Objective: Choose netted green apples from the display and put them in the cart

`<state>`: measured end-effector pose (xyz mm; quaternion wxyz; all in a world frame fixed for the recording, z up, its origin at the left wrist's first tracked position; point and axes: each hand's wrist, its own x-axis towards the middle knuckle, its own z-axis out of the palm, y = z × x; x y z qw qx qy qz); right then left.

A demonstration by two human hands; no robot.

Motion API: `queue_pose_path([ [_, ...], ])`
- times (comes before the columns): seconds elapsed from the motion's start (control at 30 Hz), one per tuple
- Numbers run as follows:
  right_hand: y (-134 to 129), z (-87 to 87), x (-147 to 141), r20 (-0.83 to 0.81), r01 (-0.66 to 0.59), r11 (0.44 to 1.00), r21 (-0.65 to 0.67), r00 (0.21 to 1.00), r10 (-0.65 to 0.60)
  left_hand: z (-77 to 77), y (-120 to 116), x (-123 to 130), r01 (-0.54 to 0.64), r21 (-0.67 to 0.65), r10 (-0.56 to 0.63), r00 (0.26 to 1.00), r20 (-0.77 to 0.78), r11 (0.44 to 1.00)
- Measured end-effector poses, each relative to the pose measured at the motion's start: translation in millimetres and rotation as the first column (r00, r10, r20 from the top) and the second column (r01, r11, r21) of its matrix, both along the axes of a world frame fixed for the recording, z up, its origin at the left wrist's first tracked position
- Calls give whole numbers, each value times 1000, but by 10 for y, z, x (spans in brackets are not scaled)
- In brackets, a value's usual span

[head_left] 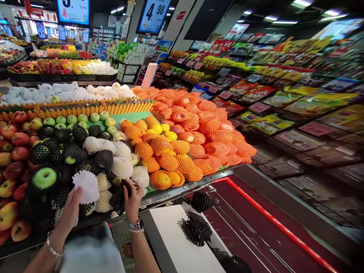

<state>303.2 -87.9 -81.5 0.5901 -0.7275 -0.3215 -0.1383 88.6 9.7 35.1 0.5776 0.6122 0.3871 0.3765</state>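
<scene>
My left hand is closed on a white foam net, spread out flat above the fruit. The fingers of my right hand are curled at a black foam net by the front edge of the display; part of that net is hidden behind them. Between my hands lie pale fruits in cream foam nets. Just beyond my right hand is a fruit in a white net. A green apple in a black net sits left of my left hand.
Red apples fill the left side. Oranges in orange nets and a heap of orange-netted fruit lie to the right. Loose black nets rest on a white board beside a red-edged cart. Packaged goods line shelves at right.
</scene>
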Motion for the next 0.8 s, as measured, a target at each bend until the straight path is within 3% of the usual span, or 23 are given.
queue_pose_path([
  [0.13,100,139,-14,47,63,997,44,997,-65,151,21,17,152,199,-146,988,-44,968],
  [0.3,247,359,98,9,60,996,61,998,-61,204,46,0,-49,197,41,998,43,979],
  [0.43,110,585,220,0,48,997,58,999,-48,213,58,-37,-164,266,159,987,40,950],
  [0.5,-42,717,238,-27,100,988,114,995,-98,228,65,-48,-124,321,137,990,-18,939],
  [0.57,-188,850,192,-74,114,975,192,992,-102,255,67,-40,-13,374,57,993,-105,927],
  [0.63,-286,971,74,-125,42,973,229,992,-14,291,62,-12,81,395,-16,986,-165,915],
  [0.7,-315,1075,-103,-155,-147,970,195,972,178,322,54,25,99,399,-36,986,-163,912],
  [0.8,-244,1190,-388,-146,-497,863,93,850,506,339,44,64,85,420,-29,990,-139,903],
])
